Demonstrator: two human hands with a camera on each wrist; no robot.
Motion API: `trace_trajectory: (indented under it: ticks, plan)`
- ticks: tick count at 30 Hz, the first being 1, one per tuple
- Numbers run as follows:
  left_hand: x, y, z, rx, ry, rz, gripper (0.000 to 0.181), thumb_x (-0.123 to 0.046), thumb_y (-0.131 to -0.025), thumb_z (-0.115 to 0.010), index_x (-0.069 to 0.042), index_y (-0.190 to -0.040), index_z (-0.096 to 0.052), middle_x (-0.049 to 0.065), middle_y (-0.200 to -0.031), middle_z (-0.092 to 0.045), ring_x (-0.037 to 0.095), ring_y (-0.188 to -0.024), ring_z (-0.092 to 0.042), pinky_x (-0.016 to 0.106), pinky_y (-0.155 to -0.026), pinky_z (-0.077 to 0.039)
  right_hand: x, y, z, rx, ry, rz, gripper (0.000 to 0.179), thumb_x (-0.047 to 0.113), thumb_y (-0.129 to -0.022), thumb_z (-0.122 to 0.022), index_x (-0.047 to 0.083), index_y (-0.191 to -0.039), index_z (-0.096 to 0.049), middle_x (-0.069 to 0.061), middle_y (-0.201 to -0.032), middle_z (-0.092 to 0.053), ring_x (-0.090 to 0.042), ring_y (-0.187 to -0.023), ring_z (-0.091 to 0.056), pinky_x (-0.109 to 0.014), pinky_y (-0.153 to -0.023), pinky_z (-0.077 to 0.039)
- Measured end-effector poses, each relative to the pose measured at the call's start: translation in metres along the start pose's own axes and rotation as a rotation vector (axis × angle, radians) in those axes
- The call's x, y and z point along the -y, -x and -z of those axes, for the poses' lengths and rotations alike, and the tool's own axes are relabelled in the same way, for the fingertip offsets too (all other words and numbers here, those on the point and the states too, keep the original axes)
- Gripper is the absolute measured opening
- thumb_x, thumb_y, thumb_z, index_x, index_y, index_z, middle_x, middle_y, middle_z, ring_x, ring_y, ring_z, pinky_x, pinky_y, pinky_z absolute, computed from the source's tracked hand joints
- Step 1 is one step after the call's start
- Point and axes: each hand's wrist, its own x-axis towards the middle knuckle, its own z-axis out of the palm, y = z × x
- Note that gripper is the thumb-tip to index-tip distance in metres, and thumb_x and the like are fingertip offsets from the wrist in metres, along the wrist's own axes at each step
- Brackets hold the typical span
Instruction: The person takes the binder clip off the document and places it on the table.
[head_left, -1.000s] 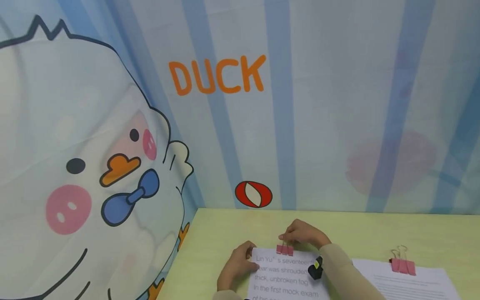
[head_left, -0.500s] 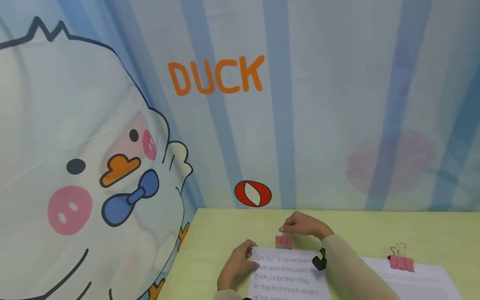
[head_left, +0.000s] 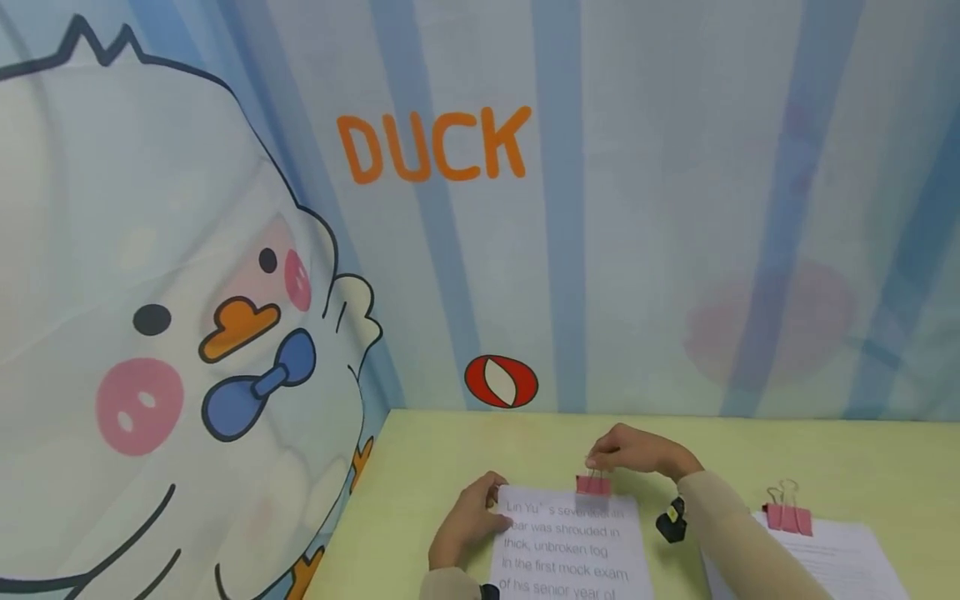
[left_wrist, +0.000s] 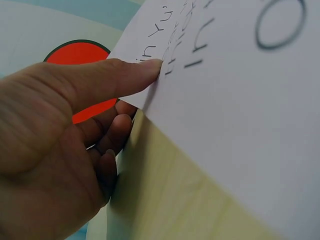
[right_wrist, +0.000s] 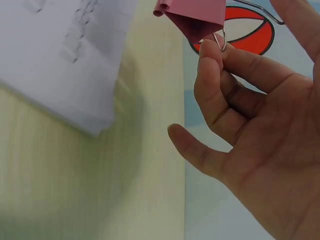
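Note:
A stack of printed paper (head_left: 562,550) lies on the table in large type. At its upper left corner my left hand (head_left: 468,521) pinches the edge, thumb on top and fingers below, as the left wrist view shows with the thumb (left_wrist: 120,77) on the sheet (left_wrist: 240,115). My right hand (head_left: 637,450) holds a pink binder clip (head_left: 592,484) by its wire handles, close over the top edge. In the right wrist view the clip (right_wrist: 197,15) appears apart from the stack's corner (right_wrist: 100,117), and the little finger sticks out free.
To the right, a second paper stack (head_left: 832,558) carries another pink binder clip (head_left: 789,518) on its top edge, partly behind the right sleeve (head_left: 742,533). A printed curtain (head_left: 652,208) hangs behind the yellow table (head_left: 435,450).
The right hand has lifted the binder clip off the paper's top edge and shifted it to the right along that edge. The left hand keeps its grip at the corner.

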Motion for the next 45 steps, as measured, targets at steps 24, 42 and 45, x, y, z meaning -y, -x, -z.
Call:
trace_trajectory:
  ticks: [24, 42, 45]
  plan:
    - [0.002, 0.0, -0.004, 0.008, -0.028, 0.042, 0.049, 0.004, -0.079, -0.079, -0.012, -0.121, -0.061, 0.005, -0.106, -0.058, 0.026, -0.1, -0.05, 0.052, -0.091, -0.042, -0.021, 0.089, 0.01, 0.051, -0.084, -0.133, 0.034, 0.023, -0.1, -0.062, -0.007, -0.085, -0.07, -0.008, -0.104, -0.071, -0.013, -0.091, -0.057, -0.034, -0.08, -0.042]
    - [0.006, -0.003, -0.006, 0.026, -0.003, 0.071, 0.055, 0.004, -0.079, -0.078, -0.012, -0.129, -0.059, 0.005, -0.107, -0.057, 0.026, -0.099, -0.05, 0.049, -0.089, -0.042, -0.04, 0.093, -0.001, 0.05, -0.131, -0.121, 0.043, 0.02, -0.1, -0.062, -0.007, -0.07, -0.049, 0.005, -0.066, -0.041, -0.008, -0.059, -0.028, -0.028, -0.059, -0.027]
    - [0.006, -0.003, -0.006, 0.018, 0.0, 0.075, 0.056, 0.004, -0.08, -0.078, -0.011, -0.13, -0.058, 0.005, -0.108, -0.057, 0.026, -0.1, -0.05, 0.05, -0.091, -0.042, -0.042, 0.092, -0.001, 0.053, -0.139, -0.117, 0.043, 0.019, -0.101, -0.061, -0.008, -0.07, -0.049, 0.005, -0.065, -0.042, -0.008, -0.058, -0.027, -0.028, -0.059, -0.027]
